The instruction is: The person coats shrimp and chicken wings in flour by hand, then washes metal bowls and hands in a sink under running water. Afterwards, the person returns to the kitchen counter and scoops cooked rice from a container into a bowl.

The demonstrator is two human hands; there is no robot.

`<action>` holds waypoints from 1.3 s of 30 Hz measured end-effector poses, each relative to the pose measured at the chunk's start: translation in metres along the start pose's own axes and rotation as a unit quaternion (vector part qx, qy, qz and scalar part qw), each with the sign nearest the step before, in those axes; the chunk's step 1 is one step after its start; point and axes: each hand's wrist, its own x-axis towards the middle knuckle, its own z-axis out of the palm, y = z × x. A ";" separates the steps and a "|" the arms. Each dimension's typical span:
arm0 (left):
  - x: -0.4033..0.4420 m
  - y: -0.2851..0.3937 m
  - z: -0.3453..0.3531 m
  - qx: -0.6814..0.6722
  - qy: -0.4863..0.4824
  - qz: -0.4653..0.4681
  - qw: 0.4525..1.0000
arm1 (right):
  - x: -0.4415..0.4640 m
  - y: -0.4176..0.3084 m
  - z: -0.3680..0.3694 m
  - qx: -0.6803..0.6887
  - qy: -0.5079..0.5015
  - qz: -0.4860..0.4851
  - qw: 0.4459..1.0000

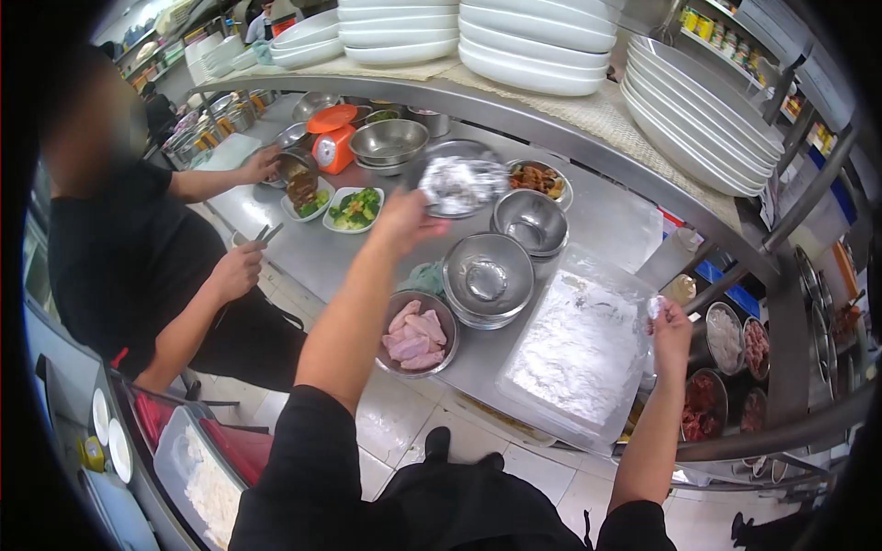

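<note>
My left hand (404, 222) grips the rim of a steel bowl (459, 216) held over the table. The bowl is smeared by motion; whitish, floury contents (462, 182) show in it. My right hand (669, 331) is closed at the right edge of a clear plastic tray (528, 367) spread with white powder (579, 344). White stuff shows at its fingertips; what they pinch, I cannot make out. Nested steel bowls (487, 280) stand left of the tray. Raw chicken wings (415, 338) fill a steel bowl (390, 369) near the front edge.
A co-worker (138, 239) on the left holds tongs (269, 234) and tips a pan (296, 174) over a broccoli dish (309, 204). Behind stand an orange scale (333, 138) and a bowl of cooked food (540, 181). Stacked white plates (533, 46) crowd the overhead shelf (478, 115).
</note>
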 end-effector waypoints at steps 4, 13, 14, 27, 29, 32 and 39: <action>0.049 -0.044 -0.052 0.007 0.078 -0.036 0.996 | -0.016 0.023 0.012 -0.074 -0.003 0.020 0.997; 0.073 -0.117 -0.081 0.112 0.085 -0.074 0.987 | -0.006 0.041 0.026 -0.412 -0.084 -0.093 0.903; 0.061 -0.107 -0.087 0.194 0.069 -0.048 0.977 | -0.008 0.031 0.032 -0.434 -0.097 -0.057 0.894; -0.114 -0.144 -0.135 0.269 -0.009 -0.220 0.937 | -0.005 0.038 0.092 -0.557 -0.271 0.104 0.778; -0.120 -0.157 -0.138 0.230 0.017 -0.188 0.955 | -0.010 0.041 0.097 -0.565 -0.304 0.121 0.758; -0.140 -0.153 -0.144 0.239 0.015 -0.179 0.954 | -0.019 0.059 0.092 -0.555 -0.271 0.057 0.784; -0.202 -0.115 -0.087 0.161 -0.118 -0.235 0.951 | -0.023 0.077 0.052 -0.334 -0.243 0.081 0.907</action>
